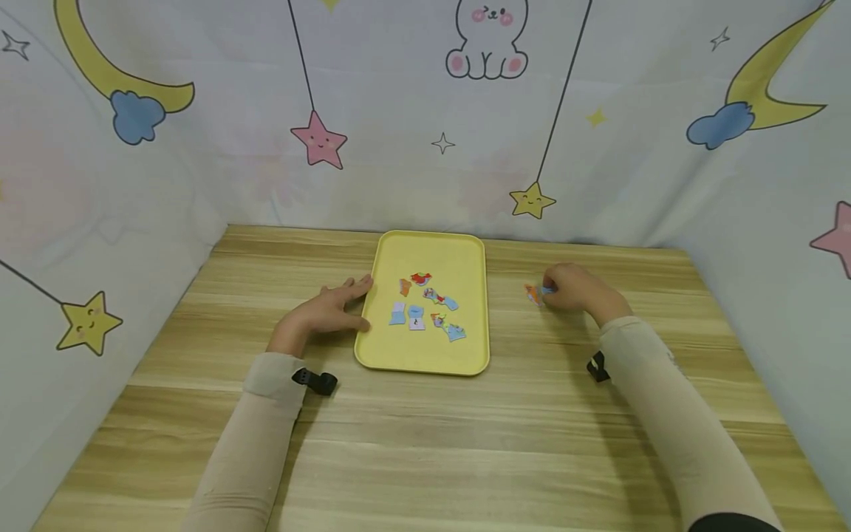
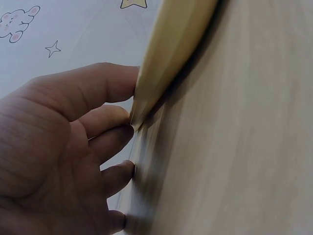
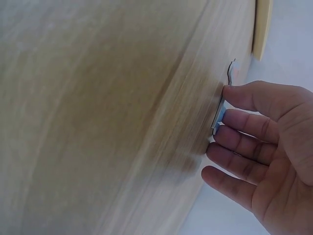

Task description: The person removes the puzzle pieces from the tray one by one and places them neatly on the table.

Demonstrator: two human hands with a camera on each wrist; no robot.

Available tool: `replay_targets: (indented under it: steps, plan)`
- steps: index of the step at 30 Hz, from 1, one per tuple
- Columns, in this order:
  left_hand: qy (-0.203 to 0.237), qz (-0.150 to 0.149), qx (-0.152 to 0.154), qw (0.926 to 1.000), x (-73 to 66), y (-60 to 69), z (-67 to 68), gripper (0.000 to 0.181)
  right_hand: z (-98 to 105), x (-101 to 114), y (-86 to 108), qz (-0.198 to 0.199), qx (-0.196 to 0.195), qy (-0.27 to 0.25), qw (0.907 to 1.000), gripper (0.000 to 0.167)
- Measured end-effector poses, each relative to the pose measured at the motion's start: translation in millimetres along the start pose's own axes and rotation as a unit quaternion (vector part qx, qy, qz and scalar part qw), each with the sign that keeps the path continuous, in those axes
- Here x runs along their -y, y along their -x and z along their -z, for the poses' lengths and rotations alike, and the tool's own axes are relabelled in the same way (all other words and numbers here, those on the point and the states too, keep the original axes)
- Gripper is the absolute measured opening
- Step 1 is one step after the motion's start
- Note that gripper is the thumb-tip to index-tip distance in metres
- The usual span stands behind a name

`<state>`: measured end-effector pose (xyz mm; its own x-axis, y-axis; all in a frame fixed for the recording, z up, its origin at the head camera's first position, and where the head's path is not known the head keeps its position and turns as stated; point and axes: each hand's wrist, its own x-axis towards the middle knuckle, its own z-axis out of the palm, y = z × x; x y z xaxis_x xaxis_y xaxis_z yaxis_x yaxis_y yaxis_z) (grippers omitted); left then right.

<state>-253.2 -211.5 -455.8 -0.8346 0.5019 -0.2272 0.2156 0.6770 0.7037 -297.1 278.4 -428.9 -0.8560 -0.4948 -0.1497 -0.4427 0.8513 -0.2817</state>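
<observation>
The left arm [image 1: 249, 440] and right arm [image 1: 674, 414] extended forward, the left hand [image 1: 326, 309] with fingers [image 1: 357, 288] spread, the right hand [image 1: 573, 288] bending fingers toward its thumb [image 3: 247, 95].

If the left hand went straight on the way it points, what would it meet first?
Likely the tray: the left hand sits at its left edge, though exact depth is hard to judge.

White cloth walls [image 1: 392, 66] enclose the back and both sides of a wood-grain table [image 1: 425, 451]. Printed on them are yellow crescent moons [image 1: 96, 66], blue clouds [image 1: 136, 117], smiling pink stars [image 1: 319, 140] and yellow stars [image 1: 531, 201], and a winking white cartoon animal [image 1: 493, 41]. Soft light brightens the table's streaked tan surface.
</observation>
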Motion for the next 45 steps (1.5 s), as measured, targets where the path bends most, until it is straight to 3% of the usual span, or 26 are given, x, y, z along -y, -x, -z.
replay_targets:
  steps: [13, 28, 36, 45]
  plan:
    - [-0.005, 0.005, 0.001, 1.0000, -2.4, 0.2, -1.2, 0.094, 2.6, 4.9, 7.4, 0.000, -0.003, -0.009, 1.0000, 0.011]
    - [-0.001, 0.012, 0.002, 0.9999, -4.1, 1.2, -0.8, 0.094, 6.8, 4.7, 4.1, -0.021, 0.001, -0.025, 0.9995, 0.029]
    - [-0.003, 0.016, 0.003, 0.9999, -3.2, 1.4, 0.2, 0.094, 14.2, 24.0, -5.4, -0.015, 0.014, -0.019, 0.9996, 0.021]
    - [-0.004, 0.013, 0.003, 0.9999, -3.9, 2.7, -0.7, 0.093, 20.5, 49.6, -16.7, -0.015, 0.046, -0.035, 0.9982, 0.043]
